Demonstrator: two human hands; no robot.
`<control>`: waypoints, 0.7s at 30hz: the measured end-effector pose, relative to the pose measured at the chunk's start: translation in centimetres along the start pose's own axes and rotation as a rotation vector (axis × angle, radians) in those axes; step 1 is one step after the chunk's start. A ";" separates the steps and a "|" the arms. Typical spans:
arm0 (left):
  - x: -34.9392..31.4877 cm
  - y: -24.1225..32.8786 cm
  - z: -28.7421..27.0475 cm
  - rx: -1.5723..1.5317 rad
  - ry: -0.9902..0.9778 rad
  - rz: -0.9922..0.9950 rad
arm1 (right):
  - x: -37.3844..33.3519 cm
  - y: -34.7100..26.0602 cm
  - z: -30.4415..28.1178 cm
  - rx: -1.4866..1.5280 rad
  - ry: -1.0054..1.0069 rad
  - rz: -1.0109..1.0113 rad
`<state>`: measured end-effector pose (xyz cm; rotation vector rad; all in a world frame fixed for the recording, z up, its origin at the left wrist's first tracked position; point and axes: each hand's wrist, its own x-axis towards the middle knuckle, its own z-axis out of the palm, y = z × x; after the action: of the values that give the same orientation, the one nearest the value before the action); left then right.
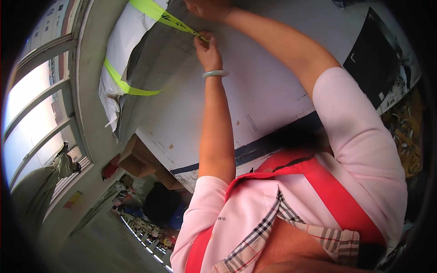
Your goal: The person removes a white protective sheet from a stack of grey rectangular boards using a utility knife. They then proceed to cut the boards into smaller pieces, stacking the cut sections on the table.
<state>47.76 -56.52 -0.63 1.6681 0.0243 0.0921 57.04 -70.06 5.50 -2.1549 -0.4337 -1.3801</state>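
Observation:
A bright yellow-green strap [175,22] comes off a bulky grey bundle [150,59] with torn white wrapping [125,36]. My left hand [209,53], with a pale bangle at its wrist, is closed on the strap, pinching its narrowed end between thumb and fingers. Just above and slightly left, at the top edge of the picture, is my right hand [208,8]. Its fingers are largely cut off there, so whether it grips anything does not show. A second yellow-green band [132,88] runs round the nearer part of the bundle. Both forearms reach over a white tabletop.
The white tabletop [268,86] has a dark front edge close to my body. A black flat sheet [371,57] lies at the right. Windows [45,100] and a tied curtain [36,184] line the left side. Cardboard boxes [139,157] stand below the table's left corner.

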 end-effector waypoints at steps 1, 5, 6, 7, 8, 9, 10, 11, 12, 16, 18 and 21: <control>-0.5 -0.4 -0.3 0.060 0.018 0.036 | 0.0 -0.3 -0.2 -0.012 -0.018 0.005; -2.7 0.9 -1.0 0.191 0.046 -0.061 | -1.1 0.1 -1.0 0.064 -0.074 0.033; -4.0 0.9 -1.5 0.049 0.043 -0.245 | -1.9 0.0 -1.4 0.075 -0.119 0.051; -6.3 0.0 -2.1 0.041 -0.034 -0.289 | -2.9 -0.9 -2.0 0.128 -0.148 0.116; -9.3 -1.3 -2.9 0.034 -0.105 -0.336 | -4.3 -2.4 -2.9 0.187 -0.183 0.181; -12.7 -2.3 -3.5 0.164 -0.116 -0.293 | -6.1 -3.5 -4.3 0.246 -0.260 0.255; -15.9 -3.8 -4.6 0.255 -0.112 -0.285 | -7.9 -4.8 -5.9 0.306 -0.336 0.326; -18.5 -3.8 -5.3 0.247 -0.096 -0.338 | -10.1 -5.3 -7.7 0.327 -0.372 0.343; -20.7 -3.4 -5.9 0.237 -0.081 -0.392 | -12.5 -6.1 -9.6 0.335 -0.454 0.414; -25.2 -1.8 -10.0 0.160 -0.061 -0.515 | -21.2 -10.6 -17.0 0.263 -0.678 0.424; -26.0 -1.0 -12.7 0.129 -0.020 -0.581 | -22.1 -12.7 -19.6 0.357 -0.803 0.280; -25.5 -0.4 -15.6 0.057 0.086 -0.558 | -22.7 -13.9 -20.6 0.333 -0.779 0.261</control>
<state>21.21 -42.80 -0.67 1.6575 0.5577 -0.2611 24.94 -70.77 -4.59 -2.2814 -0.5843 -0.2587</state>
